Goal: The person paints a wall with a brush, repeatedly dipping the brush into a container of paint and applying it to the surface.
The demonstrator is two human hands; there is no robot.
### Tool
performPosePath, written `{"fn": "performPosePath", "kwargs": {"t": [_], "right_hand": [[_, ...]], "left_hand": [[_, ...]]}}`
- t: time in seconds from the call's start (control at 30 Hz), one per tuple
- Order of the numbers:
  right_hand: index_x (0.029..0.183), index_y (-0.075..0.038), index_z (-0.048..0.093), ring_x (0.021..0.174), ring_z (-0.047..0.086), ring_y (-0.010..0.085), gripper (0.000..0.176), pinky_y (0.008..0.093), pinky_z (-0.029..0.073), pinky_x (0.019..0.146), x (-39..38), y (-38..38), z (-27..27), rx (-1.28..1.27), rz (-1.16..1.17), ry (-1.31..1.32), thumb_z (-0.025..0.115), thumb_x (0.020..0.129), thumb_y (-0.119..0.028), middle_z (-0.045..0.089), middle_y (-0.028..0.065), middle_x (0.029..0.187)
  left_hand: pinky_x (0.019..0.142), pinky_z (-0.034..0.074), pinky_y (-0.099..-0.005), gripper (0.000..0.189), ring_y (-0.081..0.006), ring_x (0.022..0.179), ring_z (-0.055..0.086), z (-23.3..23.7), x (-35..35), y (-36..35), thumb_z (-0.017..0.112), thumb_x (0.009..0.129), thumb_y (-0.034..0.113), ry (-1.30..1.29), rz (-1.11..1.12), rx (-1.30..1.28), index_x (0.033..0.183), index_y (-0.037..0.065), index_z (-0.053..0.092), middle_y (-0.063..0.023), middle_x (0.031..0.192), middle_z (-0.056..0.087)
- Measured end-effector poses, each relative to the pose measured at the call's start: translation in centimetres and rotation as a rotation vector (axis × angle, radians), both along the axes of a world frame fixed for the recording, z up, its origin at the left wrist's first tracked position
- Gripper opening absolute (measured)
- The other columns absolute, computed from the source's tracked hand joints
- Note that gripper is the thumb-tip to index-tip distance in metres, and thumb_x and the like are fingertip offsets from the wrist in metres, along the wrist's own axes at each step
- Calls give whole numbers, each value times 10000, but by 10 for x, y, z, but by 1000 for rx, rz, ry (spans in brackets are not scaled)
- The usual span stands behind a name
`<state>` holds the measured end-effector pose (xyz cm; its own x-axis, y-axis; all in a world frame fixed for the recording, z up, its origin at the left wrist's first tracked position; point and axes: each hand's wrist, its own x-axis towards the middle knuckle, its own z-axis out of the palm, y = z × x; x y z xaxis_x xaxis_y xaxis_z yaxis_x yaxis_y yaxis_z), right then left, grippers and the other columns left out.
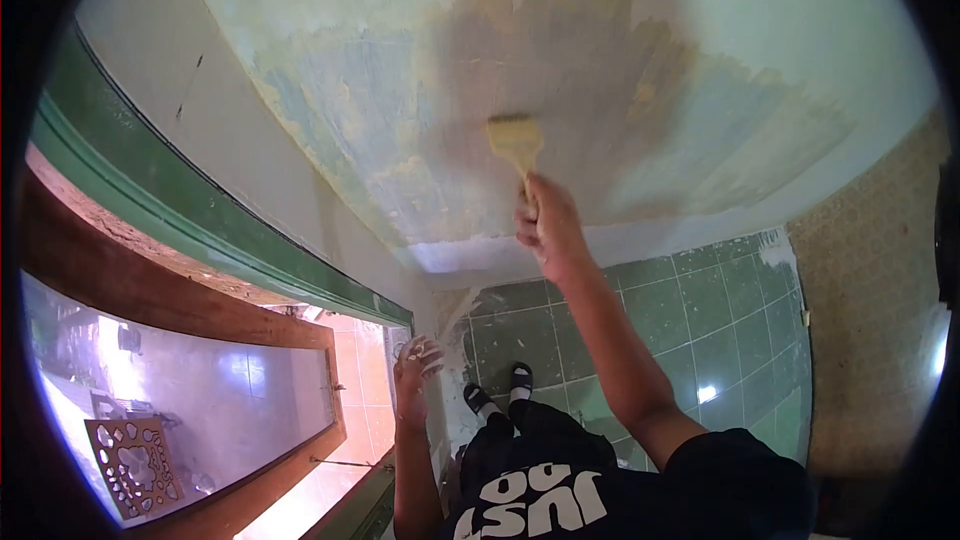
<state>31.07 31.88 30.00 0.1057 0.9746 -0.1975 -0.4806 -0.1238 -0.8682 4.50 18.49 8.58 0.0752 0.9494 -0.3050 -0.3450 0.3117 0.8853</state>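
Observation:
My right hand (545,223) is closed round the handle of a wide yellow brush (516,140). The brush points up, its dark bristle edge at or close to the patchy wall (400,120); whether it touches is hard to tell. Greenish, yellowish and brownish areas cover the wall, and a large shadow lies over its middle. Lower left, my left hand (417,362) is raised beside the green door frame, fingers apart and slightly curled, with whitish smears on them. It holds nothing.
Green floor tiles (690,310) with white specks lie below, under my sandalled feet. At the left are a green frame (230,225) and a brown-framed glass panel (225,380). A patterned brown surface (870,290) stands at the right.

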Motion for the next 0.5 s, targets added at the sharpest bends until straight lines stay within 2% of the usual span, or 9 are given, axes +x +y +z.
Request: {"fn": "performPosePath", "kwargs": {"t": [0.1, 0.17, 0.27, 0.3, 0.37, 0.5], "right_hand": [[846, -122, 494, 465, 280, 46, 260, 239, 212, 425, -3, -7, 67, 20, -14, -9, 488, 1004, -328, 346, -68, 621], [876, -109, 516, 467, 286, 50, 259, 244, 226, 432, -5, -13, 102, 149, -26, -25, 491, 1004, -332, 349, -61, 621], [957, -85, 559, 478, 304, 49, 262, 244, 247, 440, -4, -20, 128, 260, -27, -25, 493, 1008, -334, 376, -51, 649], [957, -85, 559, 478, 304, 49, 262, 244, 247, 440, -8, -21, 131, 249, -28, -23, 493, 1008, -334, 376, -51, 649], [1064, -77, 571, 503, 294, 34, 282, 205, 241, 450, -13, -21, 130, 341, -79, -79, 499, 1021, -346, 405, -53, 686], [1104, -70, 581, 523, 308, 33, 300, 203, 254, 466, -8, 8, 63, 221, 7, -46, 504, 1019, -347, 425, -48, 725]], "left_hand": [[906, 486, -376, 459, -237, 1065, 637, -4, -1, 12, 496, 1008, 336, -29, 3, 17, 1355, 36, 515, -134, 1219, 633], [906, 485, -376, 448, -239, 1063, 636, -4, 1, 16, 488, 1011, 322, -26, 8, 16, 1355, 36, 516, -135, 1221, 632], [899, 488, -372, 426, -239, 1067, 636, -5, -4, 21, 476, 1015, 297, -21, -16, 7, 1354, 41, 519, -134, 1224, 630], [896, 489, -371, 425, -237, 1069, 636, -7, -5, 20, 479, 1016, 302, -31, -19, 22, 1353, 47, 521, -132, 1224, 631], [894, 491, -371, 424, -236, 1070, 636, -12, -8, 19, 481, 1016, 307, -41, -20, 23, 1353, 53, 523, -131, 1225, 631], [892, 492, -373, 442, -235, 1076, 638, -14, -11, 22, 494, 1013, 342, 5, -32, -39, 1355, 64, 526, -126, 1229, 633]]}}
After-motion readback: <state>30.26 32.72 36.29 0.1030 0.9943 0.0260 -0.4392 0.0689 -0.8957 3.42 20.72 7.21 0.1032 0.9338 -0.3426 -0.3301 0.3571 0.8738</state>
